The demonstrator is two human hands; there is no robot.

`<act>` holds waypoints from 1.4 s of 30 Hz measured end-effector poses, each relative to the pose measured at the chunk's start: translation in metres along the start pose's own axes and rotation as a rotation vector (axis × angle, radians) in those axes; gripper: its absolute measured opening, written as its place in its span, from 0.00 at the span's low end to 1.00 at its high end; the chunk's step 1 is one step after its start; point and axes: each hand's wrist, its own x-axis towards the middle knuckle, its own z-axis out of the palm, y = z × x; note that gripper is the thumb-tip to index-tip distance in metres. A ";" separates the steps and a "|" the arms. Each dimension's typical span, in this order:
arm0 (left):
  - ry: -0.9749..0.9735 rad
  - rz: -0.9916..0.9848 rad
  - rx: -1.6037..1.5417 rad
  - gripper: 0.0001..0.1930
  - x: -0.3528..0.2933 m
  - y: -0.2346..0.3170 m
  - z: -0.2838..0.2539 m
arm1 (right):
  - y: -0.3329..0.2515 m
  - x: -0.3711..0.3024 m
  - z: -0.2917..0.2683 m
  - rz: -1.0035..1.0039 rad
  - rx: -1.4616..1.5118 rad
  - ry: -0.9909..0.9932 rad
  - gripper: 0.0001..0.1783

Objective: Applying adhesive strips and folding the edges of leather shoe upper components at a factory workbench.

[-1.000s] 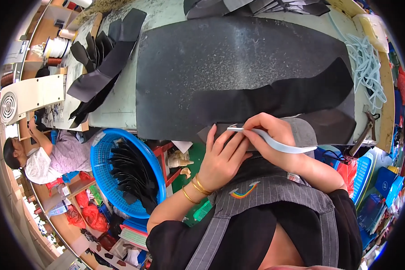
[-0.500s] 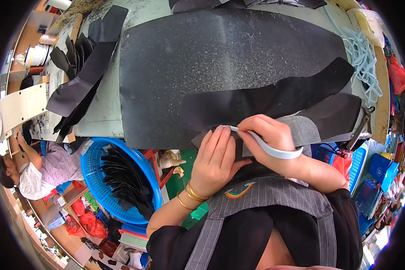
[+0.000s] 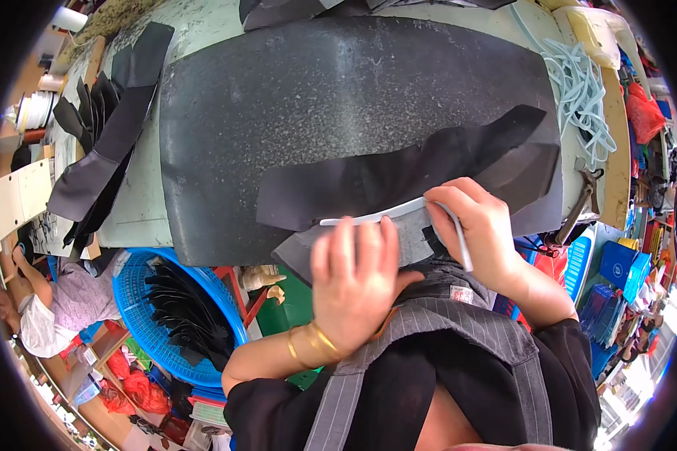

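A narrow whitish strip [image 3: 399, 211] lies along the lower edge of a long black material piece [image 3: 368, 173]. My right hand [image 3: 478, 229] pinches this strip between thumb and fingers, and its loose end hangs below the hand. My left hand [image 3: 353, 282], slightly blurred, has its fingers stretched out and apart, with the fingertips at the strip's left part. Under the strip a grey lining piece [image 3: 410, 234] shows between my hands. Another dark piece [image 3: 530, 177] extends beneath the black one at the right. A dark worn board [image 3: 233, 120] lies under them all.
A heap of pale blue tape [image 3: 579, 90] and a hammer-like tool [image 3: 579, 207] lie on the right. Stacked black pieces [image 3: 113, 143] rest at the left. Below the table edge stands a blue basket [image 3: 128, 308] holding black pieces. Another person [image 3: 45, 319] sits far left.
My right hand has moved away from my left, and more strip shows along the edge between them. The left fingers have spread and lowered. The whole view has shifted somewhat.
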 end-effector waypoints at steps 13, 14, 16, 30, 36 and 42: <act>-0.124 0.343 -0.133 0.40 0.052 0.005 -0.005 | 0.043 -0.022 -0.035 0.134 0.186 0.169 0.07; -0.116 0.323 -0.082 0.45 0.052 0.011 -0.003 | 0.044 -0.020 -0.033 0.176 0.234 0.178 0.07; -0.162 0.291 -0.029 0.45 0.055 0.027 -0.006 | 0.047 -0.018 -0.033 0.218 0.231 0.159 0.07; -0.081 0.301 -0.065 0.36 0.070 0.058 0.011 | 0.084 -0.022 -0.031 0.287 0.393 0.326 0.07; -0.003 0.393 0.091 0.22 0.067 0.052 0.022 | 0.083 0.013 -0.067 0.388 0.194 -0.005 0.13; 0.011 0.515 -0.076 0.26 0.073 0.032 0.018 | 0.076 0.040 -0.098 0.031 -0.190 -0.112 0.26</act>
